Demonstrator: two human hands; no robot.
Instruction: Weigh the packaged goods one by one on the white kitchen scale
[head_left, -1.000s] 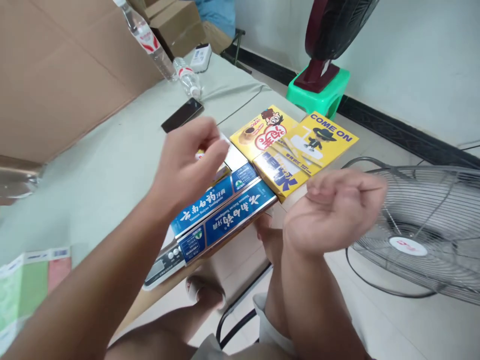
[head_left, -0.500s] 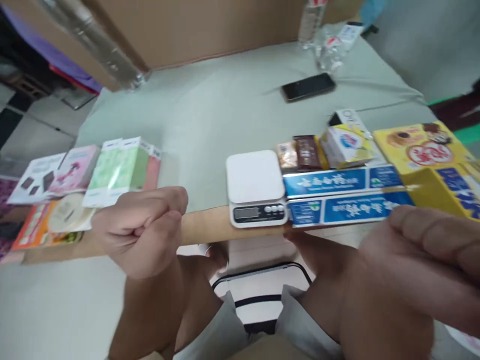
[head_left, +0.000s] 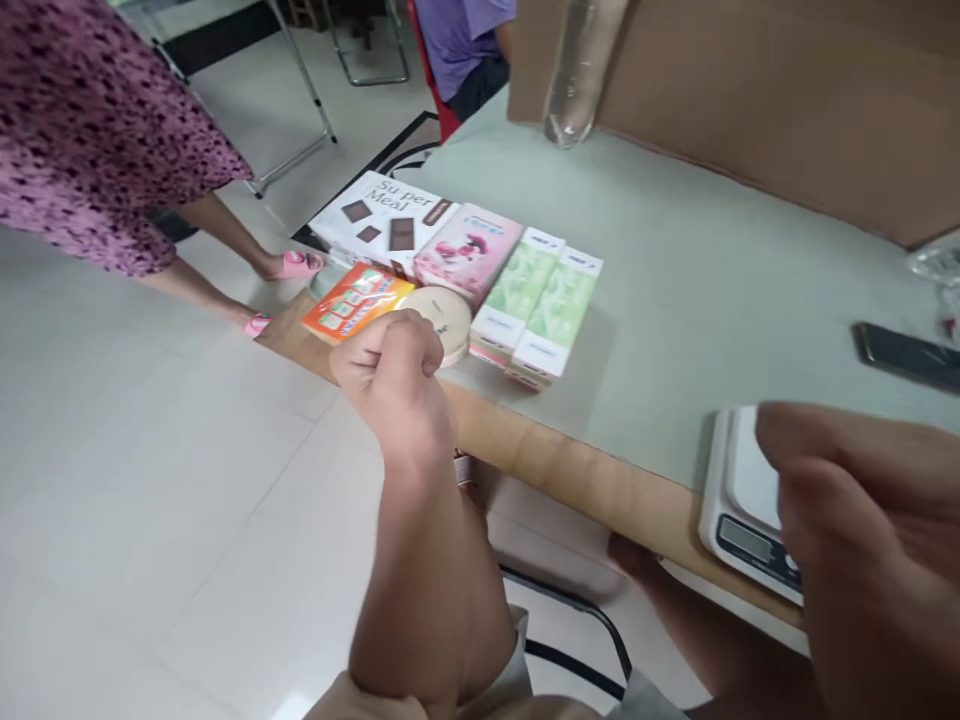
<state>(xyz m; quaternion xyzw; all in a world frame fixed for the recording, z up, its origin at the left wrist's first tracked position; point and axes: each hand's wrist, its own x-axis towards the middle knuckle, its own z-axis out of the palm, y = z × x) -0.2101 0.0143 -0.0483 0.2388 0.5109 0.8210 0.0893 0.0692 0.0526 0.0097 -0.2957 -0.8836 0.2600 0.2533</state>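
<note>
Left hand (head_left: pixel 394 370) and right hand (head_left: pixel 862 500) are well apart, each closed in a fist, nothing visible inside. From my head, the smooth plastic scale (head_left: pixel 739 470) sits partly behind my right hand on the tabletop (head_left: pixel 660 330). Left of the scale, glossy green boxes (head_left: pixel 561 310), pink box (head_left: pixel 457 255), white box (head_left: pixel 379 225), flat round disc (head_left: pixel 454 325) and shiny orange packet (head_left: pixel 356 300) look already grouped; what's left I can't tell.

The left grip (head_left: pixel 394 375) is balled into a fist, its bare forearm (head_left: pixel 409 580) rising steeply from below; the right grip (head_left: pixel 862 500), close to the camera and cut by the picture's edge, is curled too; bare legs (head_left: pixel 690 610) show beneath.
</note>
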